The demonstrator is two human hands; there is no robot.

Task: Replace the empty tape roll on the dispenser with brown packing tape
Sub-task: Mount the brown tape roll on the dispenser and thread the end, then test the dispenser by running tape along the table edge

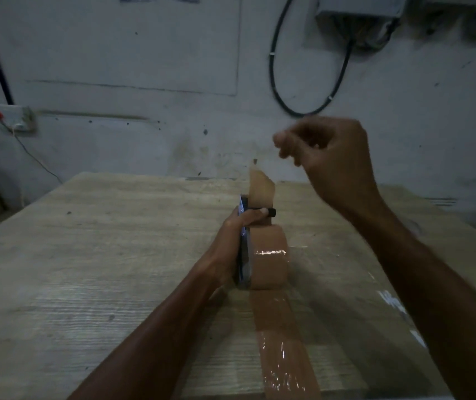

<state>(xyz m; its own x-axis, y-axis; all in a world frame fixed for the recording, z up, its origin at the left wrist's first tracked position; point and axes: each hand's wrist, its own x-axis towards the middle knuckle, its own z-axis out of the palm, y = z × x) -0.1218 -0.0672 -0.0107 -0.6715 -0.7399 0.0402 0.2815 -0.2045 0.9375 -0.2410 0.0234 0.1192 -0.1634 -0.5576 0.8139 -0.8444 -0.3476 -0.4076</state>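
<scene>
1. Your left hand (232,241) grips the dispenser (244,256) from its left side. The fingers are curled round the frame, and one fingertip (260,212) reaches across the front by the black roller (272,212).
2. The brown roll (268,264) already sits on the dispenser, standing on edge on the table (86,255), about mid-table.
3. The loose tape end (261,189) sticks straight up past the roller, top edge cut on a slant.
4. Your right hand (332,157) hangs in the air above and right of that end, not touching it. It's blurry, with the fingers curled in toward the thumb and nothing in them that I can see.
5. A strip of brown tape (283,342) lies flat on the table, running from under the roll toward you.
</scene>
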